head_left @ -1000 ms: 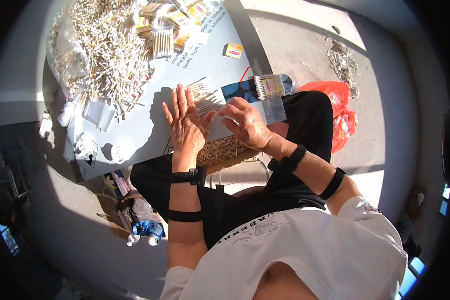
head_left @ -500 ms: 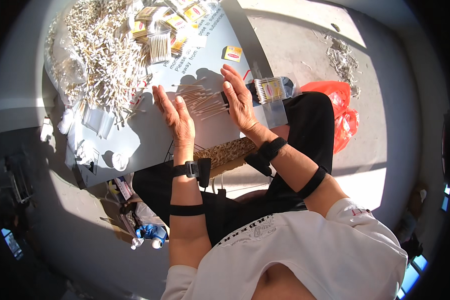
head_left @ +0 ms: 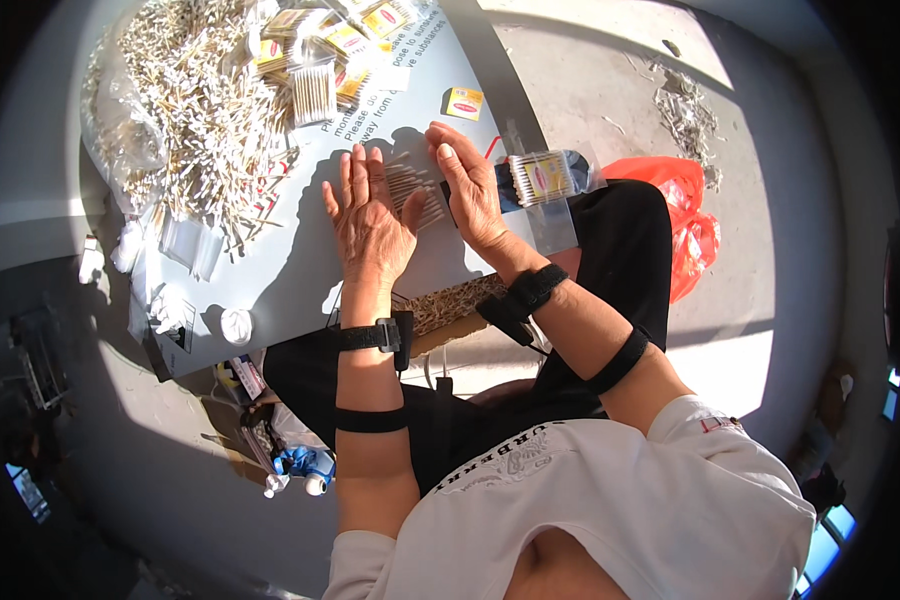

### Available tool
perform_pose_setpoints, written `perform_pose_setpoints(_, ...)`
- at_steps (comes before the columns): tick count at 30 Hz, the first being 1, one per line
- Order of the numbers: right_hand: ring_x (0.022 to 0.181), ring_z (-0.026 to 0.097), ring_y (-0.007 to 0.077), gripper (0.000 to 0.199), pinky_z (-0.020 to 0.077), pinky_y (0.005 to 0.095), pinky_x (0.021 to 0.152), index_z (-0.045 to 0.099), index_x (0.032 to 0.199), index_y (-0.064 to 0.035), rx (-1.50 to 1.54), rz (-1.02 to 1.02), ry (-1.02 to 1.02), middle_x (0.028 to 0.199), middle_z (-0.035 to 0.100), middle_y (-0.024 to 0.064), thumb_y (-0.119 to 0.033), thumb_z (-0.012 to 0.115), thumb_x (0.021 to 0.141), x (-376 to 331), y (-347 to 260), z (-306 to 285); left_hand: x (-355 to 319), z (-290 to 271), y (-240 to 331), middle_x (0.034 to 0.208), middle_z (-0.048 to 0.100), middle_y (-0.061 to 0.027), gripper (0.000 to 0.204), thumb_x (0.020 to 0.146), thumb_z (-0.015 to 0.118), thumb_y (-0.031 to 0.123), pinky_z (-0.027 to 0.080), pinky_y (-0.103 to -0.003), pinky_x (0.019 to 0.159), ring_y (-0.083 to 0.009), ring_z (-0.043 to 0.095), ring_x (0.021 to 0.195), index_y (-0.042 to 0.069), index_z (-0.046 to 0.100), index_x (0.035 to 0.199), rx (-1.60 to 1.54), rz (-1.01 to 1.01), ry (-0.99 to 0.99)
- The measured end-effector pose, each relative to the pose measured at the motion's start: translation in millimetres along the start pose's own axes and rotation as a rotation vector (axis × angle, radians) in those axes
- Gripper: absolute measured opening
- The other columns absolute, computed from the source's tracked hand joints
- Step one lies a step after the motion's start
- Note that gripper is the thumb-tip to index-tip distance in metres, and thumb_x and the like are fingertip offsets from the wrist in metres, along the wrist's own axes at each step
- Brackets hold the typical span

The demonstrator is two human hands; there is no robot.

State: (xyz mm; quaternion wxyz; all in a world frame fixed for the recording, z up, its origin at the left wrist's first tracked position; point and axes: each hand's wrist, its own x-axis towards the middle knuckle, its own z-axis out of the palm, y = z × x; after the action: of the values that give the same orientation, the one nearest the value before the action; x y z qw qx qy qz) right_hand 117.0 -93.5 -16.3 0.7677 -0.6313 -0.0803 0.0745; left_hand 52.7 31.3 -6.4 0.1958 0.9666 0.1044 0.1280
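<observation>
A small row of cotton swabs (head_left: 402, 180) lies on the grey tabletop (head_left: 300, 310) between my two hands. My left hand (head_left: 375, 228) is palm down with its fingers stretched out, and it covers the left part of the row. To the right of the swabs, my right hand (head_left: 472, 195) stands on edge, its fingers extended and its palm turned toward them. A filled clear bag of swabs with a yellow label (head_left: 542, 178) lies beyond my right hand near the table's right edge. Farther up lies a small yellow card (head_left: 463, 103).
A large heap of loose swabs (head_left: 195, 110) fills the table's far left, with filled packets (head_left: 315, 95) beside it. Flat clear bags (head_left: 192, 246) and a white roll (head_left: 237, 326) lie nearer. A box of swabs (head_left: 450, 305) sits below the table edge; red bags (head_left: 695, 240) stand right.
My left hand has turned palm down and moved right, over the swabs. My right hand has shifted slightly left. Less of the swab row shows now.
</observation>
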Motion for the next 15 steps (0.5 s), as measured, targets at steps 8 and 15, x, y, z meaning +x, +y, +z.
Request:
perform_pose_setpoints(8,0.116,0.054,0.0238,0.033,0.0432,0.0320,0.097,0.057,0.121,0.0045,-0.033,-0.057,0.005,0.132,0.054,0.0166,-0.020,0.051,0.100,-11.0,-2.8,-0.1,18.7,5.2,7.6,0.155,0.022,-0.0218,0.089,0.091,0.043,0.063,0.009,-0.057,0.115,-0.0330,0.016,0.146,-0.003,0.025,0.147,0.273,-0.062,-0.081)
perform_pose_setpoints(15,0.122,0.050,0.0229,0.036,0.0394,0.0318,0.102,0.055,0.125,0.0042,-0.075,-0.096,0.016,0.137,0.049,0.0160,-0.022,0.048,0.102,-14.0,-5.9,-1.3,-1.7,9.3,21.5,0.153,0.024,-0.0236,0.085,0.093,0.042,0.060,0.012,-0.053,0.116,-0.0352,0.018,0.145,-0.005,0.025,0.146,0.213,-0.072,-0.082)
